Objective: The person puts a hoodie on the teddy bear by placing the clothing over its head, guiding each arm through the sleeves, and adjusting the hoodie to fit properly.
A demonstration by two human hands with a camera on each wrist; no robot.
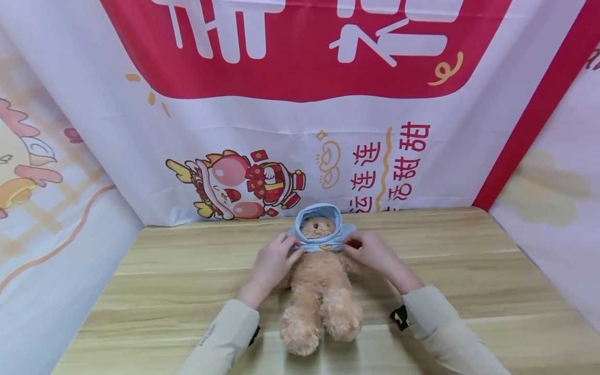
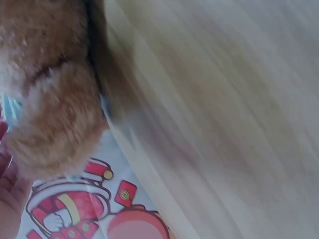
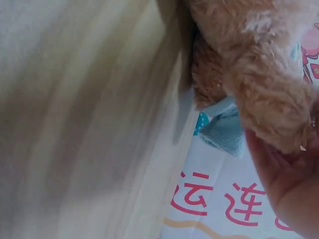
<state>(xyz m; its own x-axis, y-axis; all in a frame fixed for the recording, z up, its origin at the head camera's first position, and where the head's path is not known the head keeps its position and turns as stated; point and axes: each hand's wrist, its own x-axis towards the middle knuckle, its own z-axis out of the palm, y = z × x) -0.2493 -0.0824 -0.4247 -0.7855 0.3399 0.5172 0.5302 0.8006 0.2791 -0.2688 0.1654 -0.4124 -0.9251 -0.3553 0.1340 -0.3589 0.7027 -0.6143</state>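
Observation:
A fluffy light-brown teddy bear [image 1: 321, 278] lies on its back, legs toward me. A light-blue hooded top [image 1: 311, 247] is bunched around its neck and upper chest, the hood framing its face. My left hand [image 1: 273, 263] pinches the top's lower edge at the left; my right hand [image 1: 375, 253] pinches that edge at the right. In the left wrist view, a furry arm [image 2: 60, 124] partly covers my left hand [image 2: 11, 196]. The right wrist view has my right hand [image 3: 294, 186] beside the other furry arm [image 3: 271, 99], with a blue sleeve [image 3: 224, 132] hanging behind it.
The bear lies on a wood-grain table [image 1: 187, 276]. Along the table's far edge hangs a white and red printed cloth [image 1: 300, 130] with cartoon figures and lettering. More printed cloth [image 1: 61, 250] hangs at the left, and a pale one [image 1: 553, 234] at the right.

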